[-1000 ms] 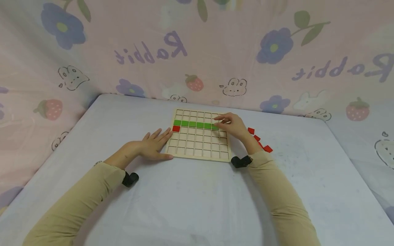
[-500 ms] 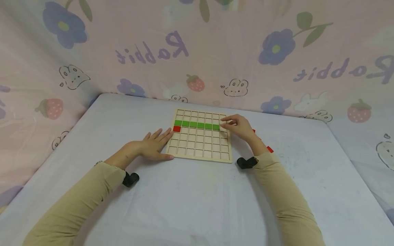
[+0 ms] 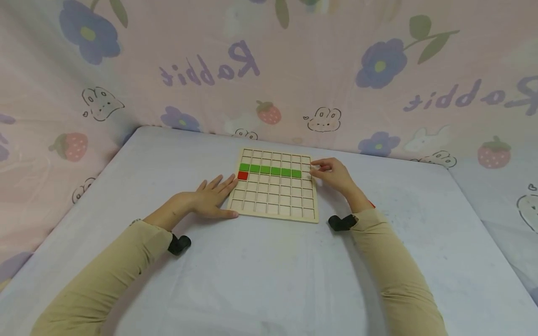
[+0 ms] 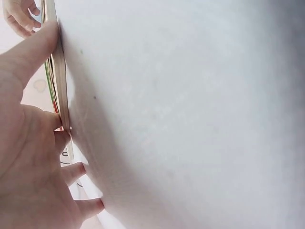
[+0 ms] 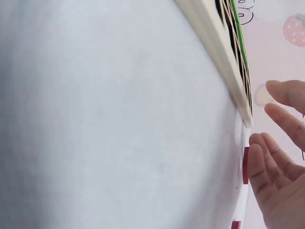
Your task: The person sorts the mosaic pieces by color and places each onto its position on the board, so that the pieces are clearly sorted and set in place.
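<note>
A wooden grid board [image 3: 275,217] lies on the table. One row carries several green tiles [image 3: 275,171] side by side, and a red tile [image 3: 243,175] sits in the leftmost cell just below them. My left hand [image 3: 212,199] rests with spread fingers along the board's left edge, thumb at the near corner. In the left wrist view the thumb [image 4: 35,50] touches the board's side. My right hand [image 3: 336,176] is at the board's right edge with loosely bent, parted fingers. Nothing shows between the right fingers [image 5: 286,119] in the right wrist view.
A loose red tile [image 5: 246,165] lies past the board's edge in the right wrist view, with another red tile [image 5: 236,224] nearer. In the head view my right arm hides nearly all of these. A printed curtain [image 3: 286,70] hangs behind the white table [image 3: 260,270].
My right hand has moved right, from over the green row to the board's right edge, and its arm now covers most of the loose red tiles. The left hand stays in place.
</note>
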`<state>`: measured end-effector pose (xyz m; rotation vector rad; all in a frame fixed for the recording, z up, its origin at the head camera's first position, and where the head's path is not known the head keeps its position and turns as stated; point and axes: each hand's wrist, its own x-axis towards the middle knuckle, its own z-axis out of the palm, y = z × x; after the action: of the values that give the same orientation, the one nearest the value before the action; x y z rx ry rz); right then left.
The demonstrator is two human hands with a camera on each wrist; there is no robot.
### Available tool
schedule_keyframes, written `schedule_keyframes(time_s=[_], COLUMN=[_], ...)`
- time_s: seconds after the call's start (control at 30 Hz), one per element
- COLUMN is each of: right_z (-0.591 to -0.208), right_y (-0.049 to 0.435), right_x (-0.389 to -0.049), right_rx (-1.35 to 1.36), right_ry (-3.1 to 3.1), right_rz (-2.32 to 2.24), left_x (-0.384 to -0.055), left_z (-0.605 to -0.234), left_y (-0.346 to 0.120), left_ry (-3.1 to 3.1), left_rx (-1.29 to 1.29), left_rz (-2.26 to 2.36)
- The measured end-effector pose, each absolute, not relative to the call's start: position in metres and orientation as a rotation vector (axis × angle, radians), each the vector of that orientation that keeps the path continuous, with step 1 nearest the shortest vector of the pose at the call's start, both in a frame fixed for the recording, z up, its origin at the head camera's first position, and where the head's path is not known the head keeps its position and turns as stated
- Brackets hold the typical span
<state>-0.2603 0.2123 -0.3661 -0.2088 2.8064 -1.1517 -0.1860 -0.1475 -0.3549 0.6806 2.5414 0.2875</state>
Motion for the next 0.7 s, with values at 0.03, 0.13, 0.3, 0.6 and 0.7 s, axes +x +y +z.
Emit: schedule_keyframes(time_s=[0.03, 0.13, 0.3, 0.6, 0.7], right_z=[-0.367, -0.368, -0.367, -0.369, -0.37], right_y=[0.213, 0.216, 0.218, 0.222, 0.223], right_x=[-0.26, -0.261, -0.261, -0.265, -0.266], right_rx=[-0.202, -0.171, -0.115, -0.089, -0.081], right_ry=[2.813, 2.834, 2.835, 2.861, 2.86], right_rz=[-1.151, -1.159, -1.195, -1.135, -1.111], left_x=[-0.186, -0.186, -0.185, -0.186, -0.186], left_z=[-0.355, -0.355, -0.351, -0.354, -0.354], left_y=[-0.147, -0.147, -0.148, -0.148, -0.147], left_ry=[2.541, 2.539, 2.533, 2.535, 2.537], left_rx=[0.68, 0.683, 0.685, 0.684, 0.68], left_rz=[0.29, 0.292, 0.301, 0.299, 0.304])
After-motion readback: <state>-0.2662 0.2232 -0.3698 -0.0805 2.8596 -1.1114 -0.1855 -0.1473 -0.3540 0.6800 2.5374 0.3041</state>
